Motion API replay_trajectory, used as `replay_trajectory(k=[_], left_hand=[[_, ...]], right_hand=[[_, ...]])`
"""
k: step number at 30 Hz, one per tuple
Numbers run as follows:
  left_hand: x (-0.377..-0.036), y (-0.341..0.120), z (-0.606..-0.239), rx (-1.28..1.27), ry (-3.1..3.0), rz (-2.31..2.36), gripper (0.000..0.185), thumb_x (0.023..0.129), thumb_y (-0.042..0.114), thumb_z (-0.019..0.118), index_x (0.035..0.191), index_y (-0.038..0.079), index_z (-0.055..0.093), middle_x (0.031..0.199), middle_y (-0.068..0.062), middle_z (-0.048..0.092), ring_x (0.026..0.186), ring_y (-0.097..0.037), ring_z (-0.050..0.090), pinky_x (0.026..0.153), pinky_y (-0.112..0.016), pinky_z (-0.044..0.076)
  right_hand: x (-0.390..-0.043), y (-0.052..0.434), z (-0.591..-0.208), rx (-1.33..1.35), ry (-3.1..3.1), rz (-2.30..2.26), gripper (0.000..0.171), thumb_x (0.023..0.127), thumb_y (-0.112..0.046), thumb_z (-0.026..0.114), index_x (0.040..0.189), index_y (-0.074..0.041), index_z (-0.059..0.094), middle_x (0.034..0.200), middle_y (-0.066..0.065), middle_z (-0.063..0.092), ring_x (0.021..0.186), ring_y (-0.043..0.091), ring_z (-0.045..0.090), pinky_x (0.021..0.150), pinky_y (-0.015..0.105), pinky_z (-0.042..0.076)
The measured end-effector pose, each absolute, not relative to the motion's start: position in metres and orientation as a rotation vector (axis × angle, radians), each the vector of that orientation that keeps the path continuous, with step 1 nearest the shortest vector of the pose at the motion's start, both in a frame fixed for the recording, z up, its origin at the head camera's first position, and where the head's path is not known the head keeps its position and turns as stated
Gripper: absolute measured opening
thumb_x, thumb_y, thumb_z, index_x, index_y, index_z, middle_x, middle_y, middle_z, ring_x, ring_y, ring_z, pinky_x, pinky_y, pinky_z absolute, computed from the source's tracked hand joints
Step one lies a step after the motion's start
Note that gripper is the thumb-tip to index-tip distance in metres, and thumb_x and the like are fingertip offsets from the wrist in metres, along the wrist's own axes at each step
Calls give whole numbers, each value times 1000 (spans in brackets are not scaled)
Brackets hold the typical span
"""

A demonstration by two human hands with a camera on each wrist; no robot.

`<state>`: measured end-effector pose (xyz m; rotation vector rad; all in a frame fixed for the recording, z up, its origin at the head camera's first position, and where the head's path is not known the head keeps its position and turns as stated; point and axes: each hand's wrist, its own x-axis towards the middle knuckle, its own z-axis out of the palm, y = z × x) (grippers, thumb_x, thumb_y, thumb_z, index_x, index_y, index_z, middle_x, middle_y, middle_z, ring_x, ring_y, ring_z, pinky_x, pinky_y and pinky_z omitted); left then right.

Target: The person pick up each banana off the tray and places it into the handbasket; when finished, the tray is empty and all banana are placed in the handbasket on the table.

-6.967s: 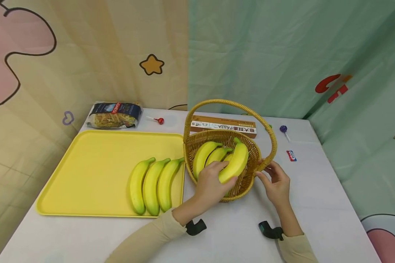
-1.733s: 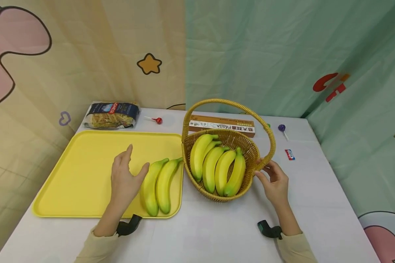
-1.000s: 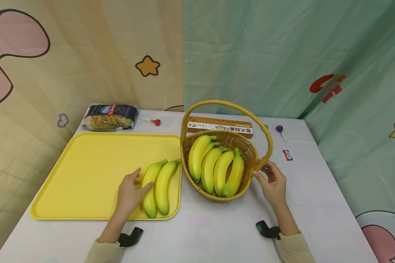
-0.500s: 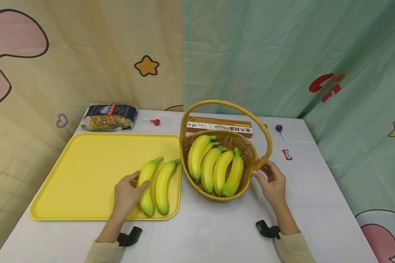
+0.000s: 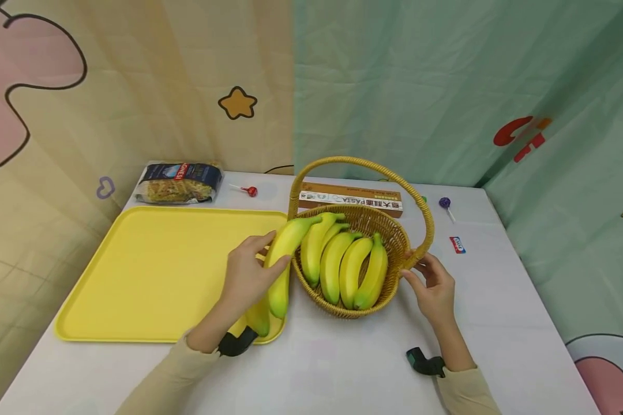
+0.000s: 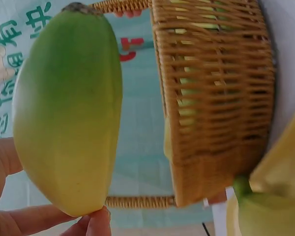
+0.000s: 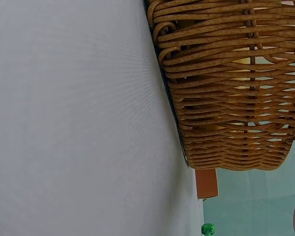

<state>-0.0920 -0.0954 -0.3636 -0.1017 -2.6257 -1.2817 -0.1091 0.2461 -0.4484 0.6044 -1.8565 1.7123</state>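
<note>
Left hand (image 5: 249,276) holds a banana (image 5: 285,253), fingers and thumb curled round its middle. It's lifted clear of the tray (image 5: 150,271), stem end tipped up over the near-left rim of the basket (image 5: 389,291). A mid-body grip looks like it keeps the fruit balanced, so neither end droops.

Right hand (image 5: 433,288) sits at the basket's right side, fingers loosely curled at the base of the handle (image 5: 363,167), touching or just beside it; I can't tell if it actually grips. Judging by the placement, it braces the basket so it won't slide. The right wrist view shows only wicker wall and table, no fingers.

The held banana is yellow with a green tint toward the stem, smooth skin, no bruising visible. In the left wrist view the banana (image 6: 69,113) fills the frame, greener on top, yellow near the fingertips (image 6: 96,223).

Four bananas (image 5: 342,265) lie in the basket side by side, stems pointing away from the person. One more banana (image 5: 259,320) lies on the tray's near-right corner, mostly hidden under the left wrist.

Further out on the white table (image 5: 342,369): a bag of pasta (image 5: 179,181), a long pasta box (image 5: 350,199) behind the basket, a red lollipop (image 5: 250,190), a purple lollipop (image 5: 445,203) and a small red-blue wrapper (image 5: 459,245).
</note>
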Motion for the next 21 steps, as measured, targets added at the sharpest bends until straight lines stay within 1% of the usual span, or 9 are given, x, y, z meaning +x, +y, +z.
replay_trajectory(k=[3, 6, 9, 13, 18, 21], left_hand=[[-104, -68, -361, -184, -2609, -1302, 55, 81, 19, 79, 129, -1, 62, 114, -18, 68, 91, -27, 64, 72, -36, 55], [-113, -47, -363, -234, -2598, -1307, 54, 82, 20, 77, 128, -2, 62, 112, -18, 68, 93, -30, 63, 75, -39, 51], [-120, -31, -367, -248, -2616, -1327, 53, 83, 20, 76, 129, -3, 61, 115, -20, 66, 99, -34, 63, 82, -45, 49], [-127, -17, -372, -257, -2652, -1330, 54, 84, 21, 74, 130, -3, 60, 119, -22, 65, 107, -37, 61, 88, -49, 49], [-138, -6, -385, -270, -2685, -1228, 53, 86, 22, 73, 130, -3, 60, 119, -23, 65, 109, -37, 60, 90, -49, 49], [-143, -2, -395, -261, -2711, -1129, 53, 86, 24, 73, 130, -2, 60, 118, -22, 66, 105, -35, 59, 86, -45, 49]], right_hand=[[-110, 247, -449, 615, -1846, 1725, 43, 72, 33, 61, 113, 30, 49, 113, 13, 67, 105, 17, 64, 91, 18, 51], [-110, 248, -450, 619, -1847, 1726, 43, 72, 33, 61, 113, 29, 50, 112, 16, 66, 105, 17, 63, 91, 19, 51], [-110, 247, -451, 613, -1862, 1713, 43, 72, 31, 62, 114, 27, 51, 113, 17, 66, 106, 16, 63, 91, 18, 51], [-110, 248, -451, 609, -1871, 1700, 44, 73, 31, 62, 115, 26, 52, 112, 18, 66, 106, 16, 64, 91, 18, 51], [-110, 247, -450, 610, -1873, 1699, 44, 73, 30, 62, 115, 26, 52, 113, 18, 66, 106, 16, 64, 91, 18, 51], [-109, 247, -448, 605, -1878, 1694, 44, 73, 30, 62, 115, 25, 52, 112, 18, 66, 106, 16, 64, 91, 19, 51]])
